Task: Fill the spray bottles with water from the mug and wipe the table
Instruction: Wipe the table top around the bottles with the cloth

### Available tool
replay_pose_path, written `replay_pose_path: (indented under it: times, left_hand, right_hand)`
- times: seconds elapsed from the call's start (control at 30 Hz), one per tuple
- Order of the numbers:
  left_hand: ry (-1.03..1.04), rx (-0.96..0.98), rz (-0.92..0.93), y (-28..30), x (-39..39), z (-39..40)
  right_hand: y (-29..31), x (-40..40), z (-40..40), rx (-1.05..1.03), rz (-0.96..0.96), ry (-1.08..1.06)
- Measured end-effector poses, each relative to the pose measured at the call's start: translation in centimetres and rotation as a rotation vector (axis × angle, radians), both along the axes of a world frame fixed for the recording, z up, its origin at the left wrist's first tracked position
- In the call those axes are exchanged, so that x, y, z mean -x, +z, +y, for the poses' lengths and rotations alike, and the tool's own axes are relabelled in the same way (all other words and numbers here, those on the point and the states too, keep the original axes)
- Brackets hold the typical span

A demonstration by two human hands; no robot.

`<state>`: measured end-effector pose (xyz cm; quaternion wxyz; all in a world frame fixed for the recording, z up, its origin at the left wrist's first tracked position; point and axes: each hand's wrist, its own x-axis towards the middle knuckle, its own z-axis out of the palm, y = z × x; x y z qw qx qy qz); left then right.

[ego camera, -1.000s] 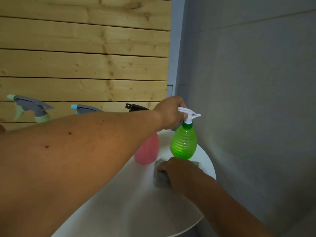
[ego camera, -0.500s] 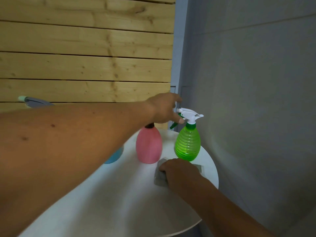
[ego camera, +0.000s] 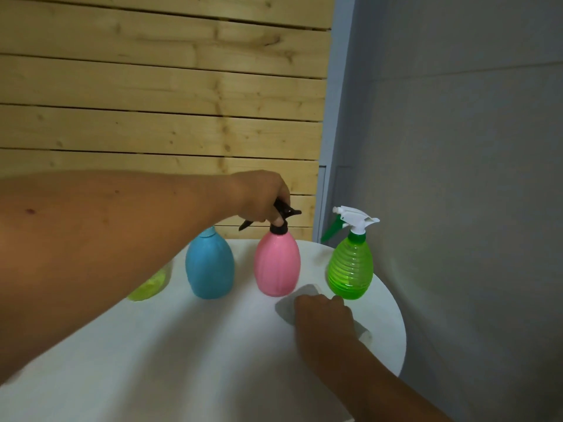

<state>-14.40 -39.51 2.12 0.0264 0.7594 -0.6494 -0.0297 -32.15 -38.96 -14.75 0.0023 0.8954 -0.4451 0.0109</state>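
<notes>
Several spray bottles stand in a row at the back of the round white table (ego camera: 198, 354). My left hand (ego camera: 262, 199) grips the black spray head of the pink bottle (ego camera: 277, 264), which stands upright. To its right is the ribbed green bottle (ego camera: 350, 269) with a white head, standing free. A blue bottle (ego camera: 209, 263) sits to the left, its head hidden behind my forearm. A yellow-green bottle (ego camera: 149, 284) peeks out under that arm. My right hand (ego camera: 323, 312) presses flat on a grey cloth (ego camera: 289, 303) in front of the pink and green bottles. No mug is in view.
A wooden slat wall (ego camera: 152, 102) rises behind the table and a grey wall (ego camera: 457, 178) stands close on the right. The table's rim (ego camera: 402, 339) curves just right of the cloth.
My left hand has let go of the green bottle's head and moved left onto the pink bottle's black head. The right hand stays on the cloth. The view has tilted down.
</notes>
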Motion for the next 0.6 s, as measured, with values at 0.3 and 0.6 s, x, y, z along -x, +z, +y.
replay_pose_path:
  times: [0.3, 0.6]
  left_hand:
    - [-0.019, 0.133, 0.116, 5.2, -1.8, 0.6]
    - [-0.013, 0.175, 0.134, 4.9, -1.8, 0.1]
  right_hand:
    - [0.2, -6.2, -4.6, -0.009, -0.1, 0.016]
    - [-0.4, -6.6, -4.6, -0.268, -0.319, 0.186]
